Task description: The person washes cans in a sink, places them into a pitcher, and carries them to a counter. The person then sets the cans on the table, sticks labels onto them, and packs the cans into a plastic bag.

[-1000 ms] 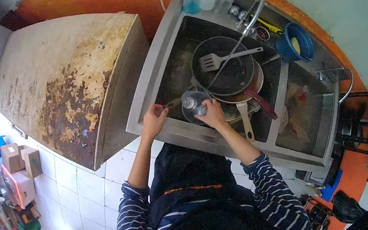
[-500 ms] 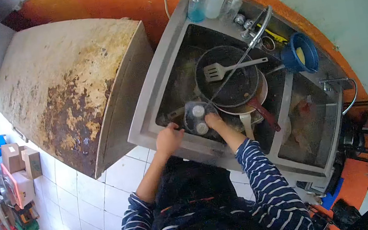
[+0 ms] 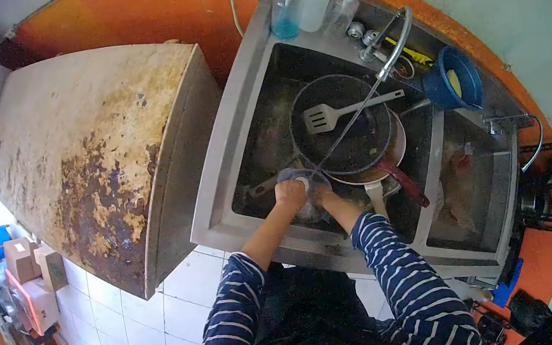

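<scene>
Over the near left part of the steel sink [image 3: 221, 215], my right hand [image 3: 328, 202] grips the right side of a greyish, see-through item with round cups [image 3: 312, 210]. My left hand [image 3: 289, 194] is closed at its upper left, pressed on it; whatever its fingers hold is hidden. A thin stream of water from the faucet [image 3: 399, 51] runs down to the item. Just beyond lies a black pan [image 3: 346, 149] with a grey slotted spatula [image 3: 322, 118] across it, stacked on a lighter pan [image 3: 397, 140] beside a dark red handle [image 3: 407, 182].
Soap bottles [image 3: 314, 4] stand on the sink's back ledge, and a blue basket [image 3: 453, 78] sits at the right. A second basin [image 3: 460, 192] holds murky water. Left of the sink is a worn, peeling cabinet top [image 3: 96, 160]; shelves with boxes [image 3: 21, 258] are farther left.
My left hand has moved right, from beside the see-through item onto it. The item has turned and is now largely covered by my hands. The view has shifted slightly.
</scene>
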`<state>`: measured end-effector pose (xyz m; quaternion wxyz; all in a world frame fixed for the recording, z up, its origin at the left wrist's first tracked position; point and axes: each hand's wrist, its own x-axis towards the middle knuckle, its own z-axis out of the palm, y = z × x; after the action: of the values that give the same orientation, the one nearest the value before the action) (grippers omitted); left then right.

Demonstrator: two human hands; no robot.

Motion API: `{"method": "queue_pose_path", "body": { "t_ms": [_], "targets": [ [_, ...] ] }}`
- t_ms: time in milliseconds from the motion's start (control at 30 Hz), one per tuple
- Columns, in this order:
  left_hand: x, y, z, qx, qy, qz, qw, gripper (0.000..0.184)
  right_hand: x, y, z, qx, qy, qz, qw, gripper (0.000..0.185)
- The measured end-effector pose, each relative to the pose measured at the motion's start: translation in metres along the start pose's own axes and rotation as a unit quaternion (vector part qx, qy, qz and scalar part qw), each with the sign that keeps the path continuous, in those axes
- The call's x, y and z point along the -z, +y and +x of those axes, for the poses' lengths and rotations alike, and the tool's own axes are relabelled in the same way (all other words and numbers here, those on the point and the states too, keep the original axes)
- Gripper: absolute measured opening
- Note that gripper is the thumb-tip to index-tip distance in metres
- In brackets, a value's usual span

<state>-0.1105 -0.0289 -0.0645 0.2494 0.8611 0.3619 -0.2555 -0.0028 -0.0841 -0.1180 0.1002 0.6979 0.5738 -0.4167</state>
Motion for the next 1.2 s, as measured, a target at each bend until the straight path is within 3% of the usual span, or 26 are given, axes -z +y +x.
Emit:
{"method": "queue_pose_path", "body": {
  "t_ms": [133,267,367,467,567,700,767,800,833,867,900,967,1000,1067,1200],
  "targets": [
    [0.008,-0.006,-0.007,-0.034,-0.049,0.019,0.998,0.039,-0.018,0.013,0.031,0.007,-0.025,-0.016,1.0,0.038],
    [0.005,-0.002,-0.003,-0.013,-0.022,0.009,1.0,0.037,-0.031,0.024,0.052,0.016,-0.018,0.01,1.0,0.04],
    [-0.016,0.004,0.009,0.039,0.155,-0.012,0.987,0.031,-0.025,0.021,0.045,0.029,-0.014,0.041,0.999,0.041],
    [-0.002,0.016,0.011,0.122,0.154,0.082,0.977,0.032,-0.008,0.007,0.028,0.05,-0.026,0.083,0.995,0.042],
    [-0.004,0.017,0.02,0.18,0.119,0.067,0.974,0.037,0.005,0.0,0.009,0.049,-0.072,0.116,0.989,0.043],
    [-0.006,0.014,0.023,0.124,0.073,0.079,0.986,0.034,-0.011,0.019,0.013,0.083,-0.054,-0.009,0.995,0.036],
    [-0.023,0.009,0.031,0.022,0.043,0.209,0.977,0.026,-0.021,0.02,0.026,0.002,-0.273,-0.168,0.947,0.045],
    [-0.019,0.007,0.03,0.022,0.041,0.21,0.977,0.026,-0.018,0.019,0.018,0.004,-0.274,-0.167,0.947,0.045],
    [-0.011,0.006,0.03,0.045,0.001,0.175,0.984,0.022,-0.012,0.018,0.004,-0.033,-0.193,0.048,0.979,0.043],
    [-0.004,0.005,0.029,0.068,-0.038,0.138,0.987,0.02,-0.005,0.015,-0.008,-0.069,-0.101,0.259,0.958,0.043],
    [0.0,0.003,0.026,0.068,-0.038,0.138,0.987,0.02,-0.013,0.02,-0.006,-0.069,-0.101,0.258,0.958,0.043],
    [0.005,-0.002,0.017,0.066,-0.053,0.058,0.995,0.023,-0.035,0.033,0.002,-0.117,0.04,0.498,0.859,0.04],
    [0.008,-0.004,0.011,0.066,-0.052,0.058,0.995,0.023,-0.03,0.031,0.0,-0.117,0.04,0.498,0.859,0.04],
    [0.01,-0.004,-0.004,0.025,-0.026,0.071,0.997,0.034,-0.016,0.023,-0.011,-0.113,0.039,0.674,0.729,0.041],
    [-0.001,0.004,0.008,0.024,-0.004,0.075,0.997,0.048,-0.006,0.023,-0.018,-0.064,0.076,0.655,0.75,0.039]
  ]
}}
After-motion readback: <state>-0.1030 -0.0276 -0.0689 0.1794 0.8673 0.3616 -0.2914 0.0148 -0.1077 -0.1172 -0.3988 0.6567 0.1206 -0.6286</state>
